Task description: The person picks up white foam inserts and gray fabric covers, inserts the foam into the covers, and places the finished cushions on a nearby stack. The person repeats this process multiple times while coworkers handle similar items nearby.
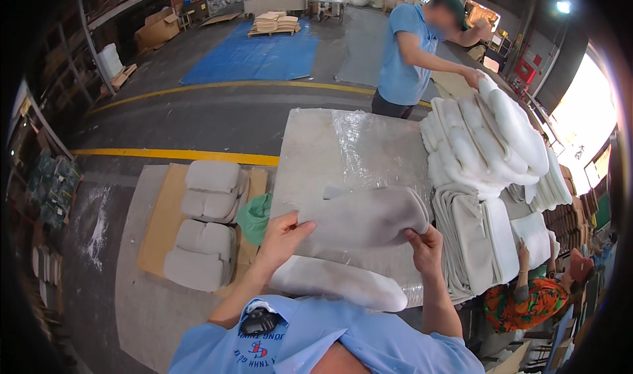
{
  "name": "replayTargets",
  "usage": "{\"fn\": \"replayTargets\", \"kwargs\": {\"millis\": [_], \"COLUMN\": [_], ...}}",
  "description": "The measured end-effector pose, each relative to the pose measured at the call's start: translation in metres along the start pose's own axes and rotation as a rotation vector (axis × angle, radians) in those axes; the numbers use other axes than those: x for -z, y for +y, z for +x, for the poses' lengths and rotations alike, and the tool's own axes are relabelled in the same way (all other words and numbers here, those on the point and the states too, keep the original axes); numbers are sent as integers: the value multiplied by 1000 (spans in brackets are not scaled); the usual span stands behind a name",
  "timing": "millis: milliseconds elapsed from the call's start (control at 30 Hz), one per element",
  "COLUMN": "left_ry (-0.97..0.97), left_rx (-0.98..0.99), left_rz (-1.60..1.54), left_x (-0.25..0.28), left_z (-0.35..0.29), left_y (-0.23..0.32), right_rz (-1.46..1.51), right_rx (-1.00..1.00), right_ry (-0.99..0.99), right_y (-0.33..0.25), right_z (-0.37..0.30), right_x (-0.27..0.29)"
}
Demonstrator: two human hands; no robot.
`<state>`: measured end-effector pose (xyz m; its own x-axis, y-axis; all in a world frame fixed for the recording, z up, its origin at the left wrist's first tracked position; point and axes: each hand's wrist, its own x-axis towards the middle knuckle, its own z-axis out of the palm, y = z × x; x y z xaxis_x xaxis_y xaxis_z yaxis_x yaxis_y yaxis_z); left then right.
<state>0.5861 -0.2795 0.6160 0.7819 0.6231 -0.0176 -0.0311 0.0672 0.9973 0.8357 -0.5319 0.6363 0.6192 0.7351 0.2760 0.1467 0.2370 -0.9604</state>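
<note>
A limp grey fabric cover (356, 219), rounded at its right end, is stretched between my two hands above the table. My left hand (285, 237) pinches its left edge. My right hand (426, 247) grips its lower right corner, thumb on the near side. Beneath it lies the grey tabletop (306, 150), with clear plastic film (353, 140) across the far part. A long white padded piece (339, 281) rests along the near edge, close to my body. Left of my left hand sits a green bag-like item (254, 217).
Grey cushions (201, 262) are piled on cardboard at the left. White padding (481, 136) and folded grey covers (458, 242) are stacked at the table's right. A co-worker (412, 51) touches the padding at the far side; another person (527, 301) is at the lower right.
</note>
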Motion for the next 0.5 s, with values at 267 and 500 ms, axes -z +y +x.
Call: {"fn": "replayTargets", "kwargs": {"millis": [267, 500], "left_ry": [-450, -570], "left_rx": [367, 362], "left_rz": [-684, -1066], "left_x": [-28, -39], "left_z": [-35, -33], "left_y": [-23, -25], "right_rz": [46, 112], "right_rx": [13, -33], "right_ry": [24, 34], "right_y": [20, 31], "right_z": [-10, -12], "right_x": [-13, -6]}}
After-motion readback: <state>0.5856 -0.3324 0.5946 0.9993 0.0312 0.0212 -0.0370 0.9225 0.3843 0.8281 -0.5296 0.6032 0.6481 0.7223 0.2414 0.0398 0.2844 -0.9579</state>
